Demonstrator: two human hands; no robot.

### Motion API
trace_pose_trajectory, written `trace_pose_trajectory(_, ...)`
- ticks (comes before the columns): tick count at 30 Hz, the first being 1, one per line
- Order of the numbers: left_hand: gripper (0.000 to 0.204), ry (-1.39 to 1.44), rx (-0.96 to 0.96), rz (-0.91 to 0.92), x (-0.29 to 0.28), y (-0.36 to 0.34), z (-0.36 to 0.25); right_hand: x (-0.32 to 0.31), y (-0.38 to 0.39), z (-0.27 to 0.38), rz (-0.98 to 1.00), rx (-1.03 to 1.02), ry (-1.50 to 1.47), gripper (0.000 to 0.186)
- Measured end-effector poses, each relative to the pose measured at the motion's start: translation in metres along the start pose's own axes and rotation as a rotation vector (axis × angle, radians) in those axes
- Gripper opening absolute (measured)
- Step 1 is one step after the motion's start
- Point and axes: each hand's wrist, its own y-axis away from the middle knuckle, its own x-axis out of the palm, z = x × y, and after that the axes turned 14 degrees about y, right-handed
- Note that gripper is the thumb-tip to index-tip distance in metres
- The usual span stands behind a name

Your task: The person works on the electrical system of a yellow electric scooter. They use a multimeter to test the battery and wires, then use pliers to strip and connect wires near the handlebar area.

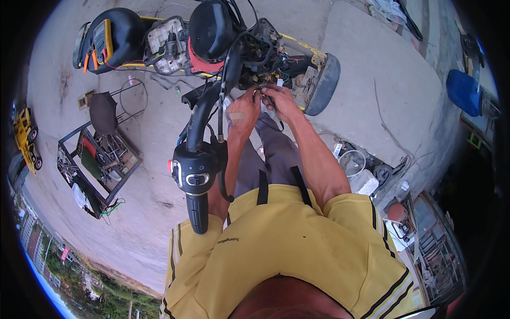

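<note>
Now both hands: left hand [243, 112], right hand [280, 102] pinching wire bundle [264, 91] between.

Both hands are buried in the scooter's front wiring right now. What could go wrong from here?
Both hands, left hand and right hand, pinch thin wires in the exposed wire bundle; a tug might pull a neighbouring wire loose. The handlebar grip hangs beside the left forearm, so an elbow bump could jolt the work. The multimeter rests on the seat and could slide off.

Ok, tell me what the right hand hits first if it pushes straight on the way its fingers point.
The right hand points up and left into the scooter's open front. It would most likely meet the tangle of wires at its fingertips first, with the black housing just behind, though depth is hard to judge here.
</note>
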Motion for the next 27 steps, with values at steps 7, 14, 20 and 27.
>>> trace_pose_trajectory(7,0.019,-0.049,0.105,-0.082,0.008,-0.006,-0.001,-0.001,0.0,0.003,0.001,0.002,0.058,0.02)
trace_pose_trajectory(14,0.016,-0.063,0.147,-0.079,0.011,-0.005,0.01,0.001,-0.001,0.005,-0.007,0.015,0.092,0.017)
trace_pose_trajectory(20,0.015,-0.039,0.17,-0.079,0.01,-0.005,0.012,-0.002,-0.007,0.0,-0.011,0.021,0.086,0.013)
trace_pose_trajectory(27,0.014,-0.078,0.219,-0.058,0.009,-0.007,0.018,0.004,-0.005,0.004,-0.041,0.028,0.131,0.011)
